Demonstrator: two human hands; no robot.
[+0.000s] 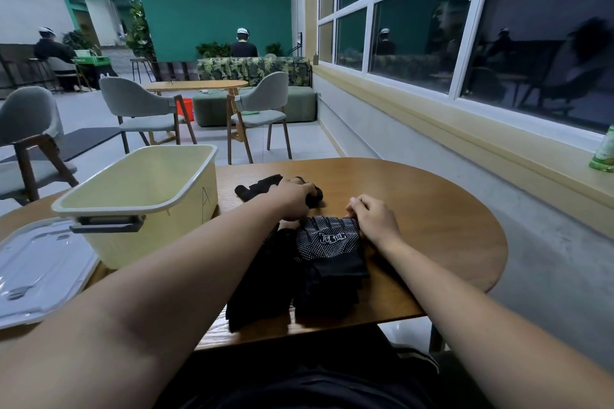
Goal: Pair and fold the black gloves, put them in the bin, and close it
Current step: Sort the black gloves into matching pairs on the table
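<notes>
Several black gloves lie on the round wooden table. A dotted black glove with a white logo tops a pile near the front edge. My right hand pinches that glove's finger end. Another black glove lies farther back, and my left hand grips it with curled fingers. More dark gloves sit under my left forearm. The pale yellow bin stands open at the left, and its clear lid lies flat beside it.
Grey chairs and a second wooden table stand behind on the tiled floor. A window ledge runs along the right with a green bottle on it. Two people sit far back.
</notes>
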